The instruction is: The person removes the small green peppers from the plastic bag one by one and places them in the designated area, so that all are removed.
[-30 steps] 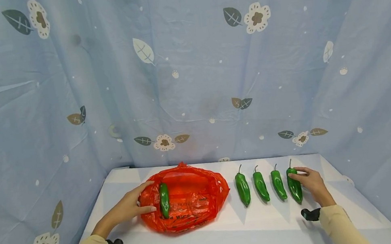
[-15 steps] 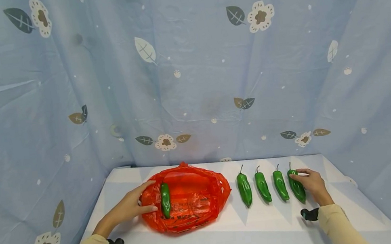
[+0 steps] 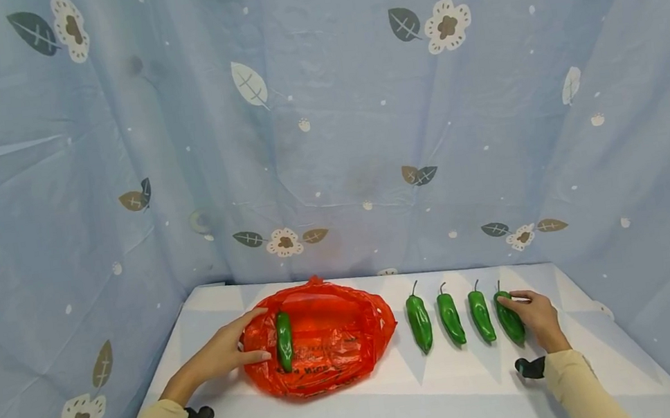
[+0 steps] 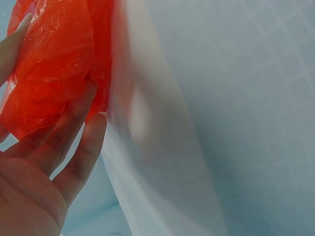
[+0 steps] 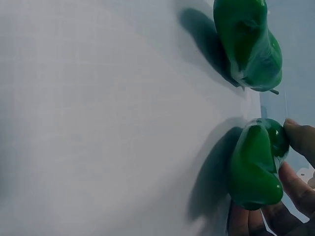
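Observation:
A red plastic bag [image 3: 330, 370] lies with its mouth spread wide on the left of the table, dark print showing inside. One green pepper [image 3: 285, 340] is in the bag near its left side. My left hand [image 3: 226, 348] holds the bag's left edge, thumb and fingers set apart around it. In the left wrist view, the fingers [image 4: 81, 155] press against the red plastic. At the far right of a row of peppers, my right hand [image 3: 535, 313] pinches a green pepper [image 5: 253, 169] near its stem end. Its thumb and fingertips touch the pepper's side.
Several green peppers stand in a row right of the bag: the longest pepper [image 3: 419, 324], a curved pepper [image 3: 450, 320] and a slim pepper [image 3: 481, 316]. A patterned blue curtain [image 3: 336, 167] encloses the back and sides of the white table [image 3: 382, 391].
The rightmost pepper has tilted a little, its lower tip swinging to the right under my right hand. My left hand and the bag keep their place; the whole view shifts slightly.

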### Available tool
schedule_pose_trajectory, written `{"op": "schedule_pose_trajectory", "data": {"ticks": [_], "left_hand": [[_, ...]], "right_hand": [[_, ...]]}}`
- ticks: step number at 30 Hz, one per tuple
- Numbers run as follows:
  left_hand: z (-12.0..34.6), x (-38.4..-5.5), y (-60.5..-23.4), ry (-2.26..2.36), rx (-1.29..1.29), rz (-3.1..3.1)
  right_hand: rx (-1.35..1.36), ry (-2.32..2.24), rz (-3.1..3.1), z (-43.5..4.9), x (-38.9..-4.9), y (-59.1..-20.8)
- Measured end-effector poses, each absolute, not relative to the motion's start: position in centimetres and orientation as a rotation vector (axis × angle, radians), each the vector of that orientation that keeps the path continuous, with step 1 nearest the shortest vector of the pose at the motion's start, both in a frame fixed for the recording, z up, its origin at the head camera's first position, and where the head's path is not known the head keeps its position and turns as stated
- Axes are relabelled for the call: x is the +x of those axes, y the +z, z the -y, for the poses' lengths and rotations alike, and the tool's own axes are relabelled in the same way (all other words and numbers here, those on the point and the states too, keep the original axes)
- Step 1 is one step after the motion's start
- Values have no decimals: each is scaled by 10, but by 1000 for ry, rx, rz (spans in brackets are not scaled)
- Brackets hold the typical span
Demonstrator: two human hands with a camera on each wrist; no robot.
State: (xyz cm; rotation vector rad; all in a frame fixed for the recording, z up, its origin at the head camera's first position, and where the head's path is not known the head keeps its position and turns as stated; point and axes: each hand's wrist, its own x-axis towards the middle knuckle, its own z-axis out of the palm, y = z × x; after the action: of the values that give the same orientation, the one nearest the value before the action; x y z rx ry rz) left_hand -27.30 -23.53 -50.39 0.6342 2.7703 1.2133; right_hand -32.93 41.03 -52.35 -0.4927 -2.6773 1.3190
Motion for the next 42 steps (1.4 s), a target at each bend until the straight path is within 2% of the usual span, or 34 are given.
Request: {"op": "schedule_pose_trajectory", "data": {"ticks": [14, 42], "left_hand": [[234, -270, -500, 1213, 619, -2768], [237, -274, -500, 1212, 635, -2774]], "right_hand": [[-472, 1241, 2675, -404, -321, -503], [-170, 1331, 2644, -320, -325, -465]]}}
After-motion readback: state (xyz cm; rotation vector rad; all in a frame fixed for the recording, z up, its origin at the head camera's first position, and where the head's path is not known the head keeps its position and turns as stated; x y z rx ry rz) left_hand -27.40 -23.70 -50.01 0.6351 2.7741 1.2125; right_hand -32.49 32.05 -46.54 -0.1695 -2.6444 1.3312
